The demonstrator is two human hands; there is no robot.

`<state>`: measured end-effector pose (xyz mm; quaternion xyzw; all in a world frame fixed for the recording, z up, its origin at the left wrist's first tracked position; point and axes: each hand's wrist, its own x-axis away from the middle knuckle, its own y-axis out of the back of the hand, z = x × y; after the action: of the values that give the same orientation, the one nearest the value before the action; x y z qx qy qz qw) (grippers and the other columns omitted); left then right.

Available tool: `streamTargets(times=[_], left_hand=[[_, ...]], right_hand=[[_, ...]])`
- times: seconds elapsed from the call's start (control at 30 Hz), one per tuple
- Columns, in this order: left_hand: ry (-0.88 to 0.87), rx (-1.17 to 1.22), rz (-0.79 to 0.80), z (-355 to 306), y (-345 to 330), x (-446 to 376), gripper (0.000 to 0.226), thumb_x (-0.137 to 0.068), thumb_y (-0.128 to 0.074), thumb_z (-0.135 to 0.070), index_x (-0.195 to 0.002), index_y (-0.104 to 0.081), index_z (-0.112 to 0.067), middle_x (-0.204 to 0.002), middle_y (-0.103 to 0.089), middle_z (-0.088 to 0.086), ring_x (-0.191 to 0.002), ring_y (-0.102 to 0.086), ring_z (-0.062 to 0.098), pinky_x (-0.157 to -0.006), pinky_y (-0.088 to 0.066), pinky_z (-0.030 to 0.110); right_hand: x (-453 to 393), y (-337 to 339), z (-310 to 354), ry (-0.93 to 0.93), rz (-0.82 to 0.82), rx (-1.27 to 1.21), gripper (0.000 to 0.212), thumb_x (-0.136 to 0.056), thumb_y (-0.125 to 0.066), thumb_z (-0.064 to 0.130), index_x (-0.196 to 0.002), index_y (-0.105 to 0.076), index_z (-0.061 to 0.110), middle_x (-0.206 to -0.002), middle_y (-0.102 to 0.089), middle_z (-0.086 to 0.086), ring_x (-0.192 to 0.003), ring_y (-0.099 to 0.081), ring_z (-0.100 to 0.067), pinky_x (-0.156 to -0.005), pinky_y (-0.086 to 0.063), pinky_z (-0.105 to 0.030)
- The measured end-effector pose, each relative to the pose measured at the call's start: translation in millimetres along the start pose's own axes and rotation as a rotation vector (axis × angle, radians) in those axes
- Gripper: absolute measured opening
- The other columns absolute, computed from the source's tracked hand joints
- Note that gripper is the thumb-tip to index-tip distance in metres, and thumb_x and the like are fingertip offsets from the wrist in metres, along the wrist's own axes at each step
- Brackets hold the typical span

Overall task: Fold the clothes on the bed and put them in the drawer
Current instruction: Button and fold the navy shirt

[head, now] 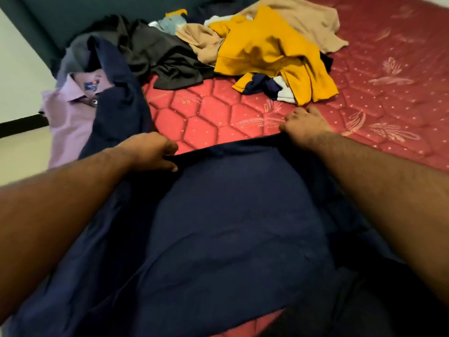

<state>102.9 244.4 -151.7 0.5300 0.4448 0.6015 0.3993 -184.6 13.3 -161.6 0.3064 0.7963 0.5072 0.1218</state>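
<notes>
Two hands are seen at the far edge of a navy blue garment, which is spread over the near part of the bed and fills most of the lower view. Its far edge is pinched by the left hand between thumb and curled fingers, and the same edge is gripped further right by the right hand, whose fingers are curled into the cloth and whose knuckles lie against the mattress. Between the two hands the edge is stretched almost straight. A further part of the navy cloth is seen running up and away on the left, beyond the left hand, where it is draped partly over a lilac collared shirt lying at the left edge of the bed.

The red quilted mattress is left bare just beyond the held edge. Further back, a heap of unfolded clothes is piled: a black garment toward the left, a mustard-yellow shirt with navy and white trim at its lower end, and a beige garment behind and partly under it. A small pale blue piece is glimpsed at the back of the heap. A dark green headboard is seen behind the clothes.
</notes>
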Motion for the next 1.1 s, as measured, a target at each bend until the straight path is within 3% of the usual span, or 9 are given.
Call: streamTargets(times=[0.07, 0.27, 0.57, 0.67, 0.77, 0.83, 0.93, 1.0, 1.1], left_hand=[[-0.008, -0.112, -0.020, -15.2, 11.1, 21.9, 0.029, -0.086, -0.062, -0.052, -0.091, -0.055, -0.024, -0.094, -0.063, 0.004, -0.092, -0.061, 0.031, -0.074, -0.047, 0.033], [-0.097, -0.299, -0.115, -66.8, 10.3, 85.0, 0.036, -0.095, -0.045, -0.054, -0.109, -0.057, -0.024, -0.112, -0.063, -0.002, -0.105, -0.062, 0.022, -0.079, -0.049, 0.033], [0.099, -0.270, -0.165, -127.9, -56.0, 130.6, 0.030, -0.097, -0.042, -0.038, -0.115, -0.061, -0.022, -0.117, -0.060, 0.000, -0.108, -0.062, 0.023, -0.080, -0.048, 0.035], [0.094, -0.240, -0.226, -133.7, -66.3, 139.2, 0.022, -0.090, -0.056, -0.036, -0.099, -0.068, -0.021, -0.101, -0.067, 0.002, -0.092, -0.066, 0.025, -0.071, -0.050, 0.037], [0.051, -0.257, -0.325, -126.0, -76.6, 144.2, 0.026, -0.053, -0.088, -0.029, -0.059, -0.065, -0.020, -0.058, -0.062, 0.002, -0.051, -0.061, 0.023, -0.050, -0.050, 0.033], [0.013, -0.252, -0.379, -124.1, -88.1, 147.6, 0.028, -0.047, -0.089, -0.028, -0.058, -0.065, -0.021, -0.054, -0.060, 0.000, -0.049, -0.060, 0.021, -0.063, -0.056, 0.038], [-0.044, -0.166, -0.475, -122.1, -96.0, 159.7, 0.037, -0.066, -0.075, -0.044, -0.093, -0.074, -0.019, -0.088, -0.070, 0.003, -0.086, -0.069, 0.024, -0.090, -0.052, 0.044], [-0.058, -0.071, -0.605, -109.9, -91.2, 170.1, 0.056, -0.078, -0.059, -0.055, -0.117, -0.069, -0.015, -0.119, -0.065, 0.010, -0.111, -0.061, 0.031, -0.094, -0.050, 0.045], [0.210, 0.178, -0.763, -74.0, -80.6, 185.7, 0.059, -0.086, -0.052, -0.050, -0.130, -0.061, -0.012, -0.132, -0.058, 0.012, -0.114, -0.057, 0.034, -0.092, -0.048, 0.045]], right_hand=[[24.3, 6.5, -0.9, -0.038, 0.010, 0.032, 0.035, -0.095, -0.046, 0.015, -0.128, -0.055, 0.023, -0.131, -0.053, -0.008, -0.123, -0.045, -0.029, -0.100, -0.036, -0.043], [116.3, 7.4, 19.1, -0.267, 0.023, -0.219, 0.033, -0.095, -0.042, 0.007, -0.122, -0.057, 0.016, -0.122, -0.060, -0.007, -0.112, -0.058, -0.031, -0.084, -0.051, -0.041], [177.4, 16.1, 43.6, -0.485, 0.098, -0.570, 0.035, -0.097, -0.036, 0.004, -0.122, -0.060, 0.008, -0.121, -0.062, -0.017, -0.110, -0.061, -0.035, -0.091, -0.049, -0.042], [190.2, 15.3, 40.5, -0.488, 0.136, -0.462, 0.038, -0.095, -0.034, -0.001, -0.124, -0.058, 0.008, -0.125, -0.059, -0.015, -0.116, -0.058, -0.032, -0.092, -0.048, -0.041], [193.4, 16.0, 41.6, -0.480, 0.175, -0.425, 0.040, -0.093, -0.035, -0.002, -0.125, -0.057, 0.010, -0.126, -0.058, -0.013, -0.118, -0.055, -0.031, -0.091, -0.047, -0.041], [194.1, 14.3, 44.3, -0.479, 0.211, -0.392, 0.040, -0.093, -0.036, -0.003, -0.125, -0.057, 0.009, -0.126, -0.059, -0.013, -0.118, -0.054, -0.031, -0.092, -0.047, -0.040], [195.7, 12.2, 46.1, -0.457, 0.386, -0.299, 0.041, -0.096, -0.039, 0.008, -0.135, -0.051, 0.014, -0.140, -0.049, -0.012, -0.132, -0.041, -0.034, -0.109, -0.035, -0.046], [193.8, 16.0, 46.9, -0.425, 0.523, -0.112, 0.052, -0.099, -0.039, 0.025, -0.150, -0.030, 0.018, -0.160, -0.018, -0.012, -0.146, -0.011, -0.040, -0.115, -0.006, -0.061], [175.2, 30.5, 56.6, -0.335, 0.458, -0.001, 0.058, -0.101, -0.033, 0.029, -0.154, -0.012, 0.022, -0.162, 0.005, -0.009, -0.146, 0.010, -0.042, -0.106, 0.011, -0.071]])
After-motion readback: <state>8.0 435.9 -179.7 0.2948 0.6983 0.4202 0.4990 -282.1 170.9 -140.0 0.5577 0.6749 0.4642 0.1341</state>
